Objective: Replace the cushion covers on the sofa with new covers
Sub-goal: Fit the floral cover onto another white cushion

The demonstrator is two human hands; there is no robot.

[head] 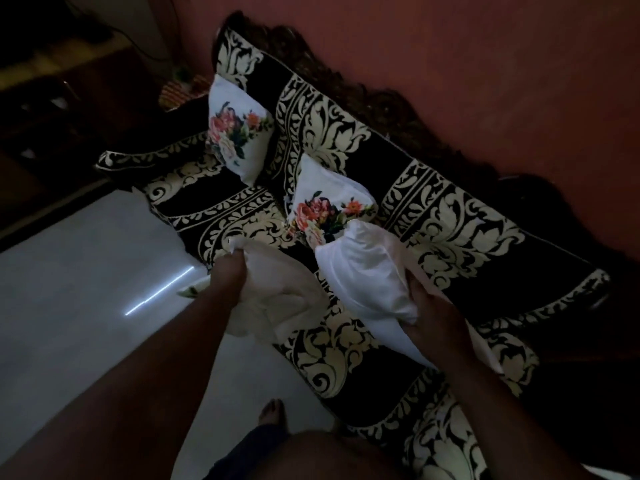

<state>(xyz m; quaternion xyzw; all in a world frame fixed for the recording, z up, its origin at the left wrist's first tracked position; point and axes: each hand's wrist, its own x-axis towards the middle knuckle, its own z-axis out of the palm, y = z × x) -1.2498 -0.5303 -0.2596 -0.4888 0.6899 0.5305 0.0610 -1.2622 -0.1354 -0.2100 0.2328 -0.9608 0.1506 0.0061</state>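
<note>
Two bare hands work over one sofa (pixel 450 216) draped in black fabric with cream leaf scrolls, running from 11 o'clock down to 5 o'clock along a reddish wall (pixel 450 57).

The left hand (pixel 227 271), at about 9 o'clock of the middle, has its grip closed on a bunch of limp white cushion cover (pixel 273 296); the cloth hangs crumpled below and right of the fist, over the front edge of the seat.

The right hand (pixel 433 317), toward 4 o'clock, grips the lower end of one bare white cushion insert (pixel 363 271), fingers curled round it. The insert points up toward 12 o'clock, and its top overlaps the nearer floral cushion.

Two cushions in white covers printed with pink and orange flower bouquets stand against the sofa back: one floral cushion (pixel 239 129) at 11 o'clock near the far armrest, a second floral cushion (pixel 329 206) at the middle, just behind the insert.

So: three cushions counted, two covered and one bare, plus one loose cover.

One bare foot (pixel 273 412) stands on the pale floor (pixel 86 271) at 6 o'clock, just beside the sofa front.
</note>
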